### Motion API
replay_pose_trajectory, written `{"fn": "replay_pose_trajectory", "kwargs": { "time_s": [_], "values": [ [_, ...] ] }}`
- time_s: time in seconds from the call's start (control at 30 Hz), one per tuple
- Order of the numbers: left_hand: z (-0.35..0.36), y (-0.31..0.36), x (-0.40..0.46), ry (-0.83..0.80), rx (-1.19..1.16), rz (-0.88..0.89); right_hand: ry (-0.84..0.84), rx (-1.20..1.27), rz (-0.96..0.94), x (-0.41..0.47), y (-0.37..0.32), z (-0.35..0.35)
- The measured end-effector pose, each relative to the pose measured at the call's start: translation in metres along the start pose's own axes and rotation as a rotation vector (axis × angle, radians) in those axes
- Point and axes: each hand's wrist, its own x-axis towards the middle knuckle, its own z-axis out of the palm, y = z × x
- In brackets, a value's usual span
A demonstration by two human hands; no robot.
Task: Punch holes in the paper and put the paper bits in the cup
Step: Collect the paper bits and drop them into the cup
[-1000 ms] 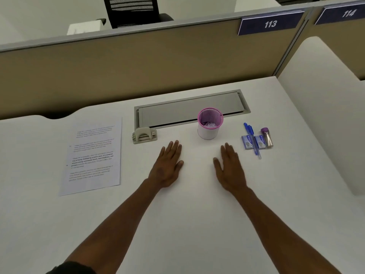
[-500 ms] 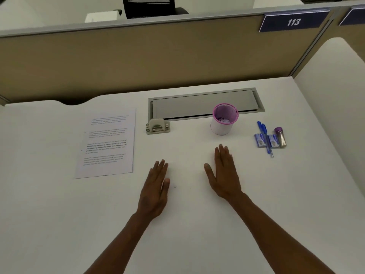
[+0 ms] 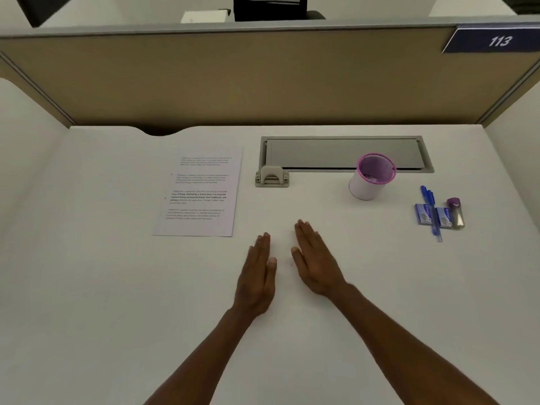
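Observation:
A printed sheet of paper (image 3: 201, 192) lies flat on the white desk, left of centre. A small grey hole punch (image 3: 272, 177) stands just right of the sheet's top. Farther right is a white cup (image 3: 368, 181) with a pink rim; a few paper bits show inside it. My left hand (image 3: 258, 274) and my right hand (image 3: 315, 260) rest on the desk below the punch, close together, tilted on their edges with palms facing each other. Both hold nothing, with straight fingers held side by side.
A grey cable hatch (image 3: 344, 153) is set into the desk behind the cup. A blue pen (image 3: 431, 211), two small blue boxes (image 3: 423, 214) and a purple-capped tube (image 3: 455, 213) lie at the right. A tan partition (image 3: 233, 80) closes off the back.
Both hands have drawn back toward me and come closer together, turning from flat onto their edges. The view has shifted left, so desk items appear farther right.

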Motion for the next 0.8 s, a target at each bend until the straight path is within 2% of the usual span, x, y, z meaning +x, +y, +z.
{"fn": "replay_pose_trajectory", "kwargs": {
  "time_s": [0.07, 0.2, 0.33, 0.4, 0.5, 0.57, 0.7, 0.8],
  "values": [
    [-0.009, -0.005, 0.003, 0.098, 0.023, -0.060, -0.080, -0.079, -0.010, 0.025, -0.003, -0.001],
    [-0.024, -0.025, 0.006, 0.124, 0.065, -0.101, -0.203, -0.216, -0.159, 0.026, -0.007, 0.009],
    [-0.024, -0.037, -0.015, -0.028, 0.266, -0.006, -0.236, -0.195, -0.338, -0.027, 0.000, 0.011],
    [-0.015, -0.034, -0.031, -0.078, 0.351, 0.032, -0.127, -0.121, -0.251, -0.041, 0.009, 0.003],
    [0.000, -0.022, -0.057, -0.068, 0.383, -0.052, 0.078, -0.111, 0.067, -0.045, 0.027, -0.007],
    [0.010, -0.014, -0.073, -0.073, 0.413, -0.078, 0.058, -0.176, 0.207, -0.046, 0.030, -0.005],
    [0.022, -0.005, -0.074, -0.085, 0.456, -0.063, 0.005, -0.253, 0.250, -0.052, 0.011, 0.019],
    [0.024, 0.001, -0.054, -0.131, 0.463, -0.010, -0.031, -0.230, 0.194, -0.058, -0.012, 0.038]
  ]
}}
